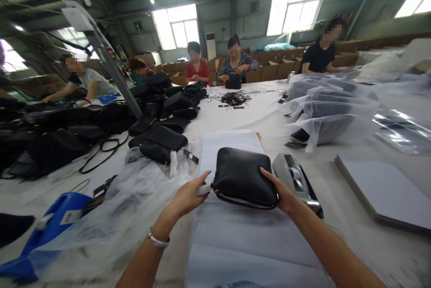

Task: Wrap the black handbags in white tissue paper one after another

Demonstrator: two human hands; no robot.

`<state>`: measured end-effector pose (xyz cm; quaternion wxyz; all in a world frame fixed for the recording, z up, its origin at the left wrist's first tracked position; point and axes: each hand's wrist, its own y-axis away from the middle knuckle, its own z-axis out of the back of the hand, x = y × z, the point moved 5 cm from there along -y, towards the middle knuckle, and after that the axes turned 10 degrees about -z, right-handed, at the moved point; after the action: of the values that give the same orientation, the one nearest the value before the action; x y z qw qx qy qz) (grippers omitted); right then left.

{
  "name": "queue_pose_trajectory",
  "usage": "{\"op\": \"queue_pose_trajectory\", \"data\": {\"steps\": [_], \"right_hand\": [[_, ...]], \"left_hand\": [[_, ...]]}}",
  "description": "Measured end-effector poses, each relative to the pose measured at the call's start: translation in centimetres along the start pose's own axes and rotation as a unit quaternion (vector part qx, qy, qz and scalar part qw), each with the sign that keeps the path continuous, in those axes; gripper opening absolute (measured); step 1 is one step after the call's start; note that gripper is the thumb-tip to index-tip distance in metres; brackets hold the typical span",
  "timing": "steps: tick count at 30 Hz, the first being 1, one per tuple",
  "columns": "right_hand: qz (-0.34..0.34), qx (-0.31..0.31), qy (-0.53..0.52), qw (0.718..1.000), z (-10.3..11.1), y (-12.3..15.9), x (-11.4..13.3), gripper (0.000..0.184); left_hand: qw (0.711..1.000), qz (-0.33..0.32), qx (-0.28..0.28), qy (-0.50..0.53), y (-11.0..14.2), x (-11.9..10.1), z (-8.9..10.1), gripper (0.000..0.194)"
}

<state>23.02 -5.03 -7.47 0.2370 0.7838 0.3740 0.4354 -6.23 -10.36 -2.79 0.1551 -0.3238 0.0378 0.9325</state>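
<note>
Windows line the far wall of a large workroom, and a white bench [215,115] runs toward a co-worker [235,61] at 12 o'clock. Taking the near black bag [245,173] as the dial's centre, a pile of black bags [164,104] lies at 10 o'clock, clear plastic-wrapped goods [325,104] at 1 to 2, and a grey dispenser-like tool [291,171] just beside it at 3. White sheets [232,243] spread out toward 6.

Handling this bag well calls, I judge, for a level, gentle hold: support from beneath, light thumb pressure so the smooth face takes no dent, and the zipped edge facing 6 o'clock kept clear of snags. Its bulging body could slip if only one side is carried.

The right hand [281,191], at 4 o'clock, pinches the bag's side, thumb on top and the other fingers hidden below. At 8 to 9 o'clock the left hand [188,194] has its grip closed round a small pale piece [204,190], index finger pointing toward the bag's corner; whether it touches there, I cannot tell.
</note>
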Motion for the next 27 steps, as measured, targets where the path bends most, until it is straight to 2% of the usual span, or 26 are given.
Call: {"op": "queue_pose_trajectory", "data": {"steps": [3,6,8,13,17,19,22,24,27], "right_hand": [[-0.021,0.018,0.042,0.999,-0.4,-1.2,-0.3,0.049],[0.024,0.027,0.077,0.996,-0.9,-2.0,-0.3,0.051],[0.067,0.026,0.096,0.993,-1.0,-2.3,-0.2,0.052],[0.132,-0.010,0.122,0.984,-0.3,-2.7,-0.2,0.054],[0.148,-0.030,0.157,0.976,-0.3,-2.5,0.1,0.053],[0.164,-0.061,0.189,0.966,0.2,-2.1,0.4,0.054],[0.178,-0.126,0.204,0.954,2.2,-0.8,0.3,0.060],[0.213,-0.171,0.240,0.932,3.7,1.1,-0.1,0.059],[0.293,-0.211,0.368,0.857,4.8,4.9,-1.6,0.037]], "left_hand": [[0.984,0.028,0.057,-0.164,0.8,0.1,-0.2,0.081],[0.967,0.057,0.102,-0.226,1.2,0.6,-1.5,0.081],[0.964,0.063,0.110,-0.234,1.4,0.9,-2.2,0.079],[0.965,0.066,0.091,-0.239,1.5,1.2,-1.9,0.070],[0.965,0.055,0.091,-0.240,1.6,0.0,-1.2,0.056],[0.969,0.041,0.052,-0.237,1.8,-1.6,-0.9,0.047],[0.974,0.013,-0.041,-0.221,2.5,-4.3,-0.9,0.030],[0.980,-0.016,-0.059,-0.189,3.3,-5.7,-1.9,0.023],[0.989,-0.054,-0.021,-0.133,4.3,-6.3,-4.2,0.023]]}}
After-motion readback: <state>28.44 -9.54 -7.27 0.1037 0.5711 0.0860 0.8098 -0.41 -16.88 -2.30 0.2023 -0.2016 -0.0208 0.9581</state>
